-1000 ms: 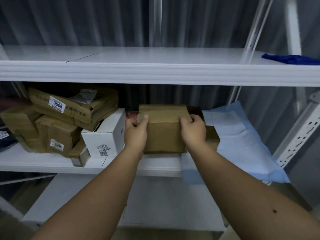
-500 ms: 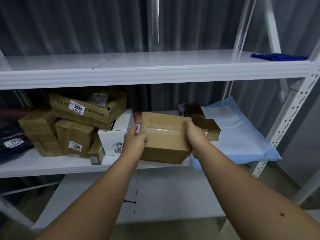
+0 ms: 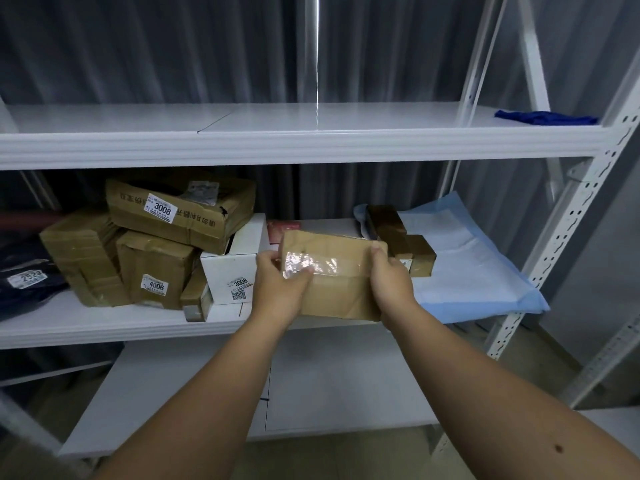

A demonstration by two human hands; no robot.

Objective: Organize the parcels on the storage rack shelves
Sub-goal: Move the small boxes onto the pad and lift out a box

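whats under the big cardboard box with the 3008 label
The big cardboard box rests tilted on a brown parcel labelled 4006 and the white box. A taller brown parcel stands at its left. Anything further back beneath it is covered.

Tilted taped brown parcel (image 3: 332, 271), midair

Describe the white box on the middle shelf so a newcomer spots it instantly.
Start at the middle shelf of the rack and find the heap of brown cartons at its left. The white box stands at the heap's right edge. It is the only white carton, with a 3008 sticker above a QR code.
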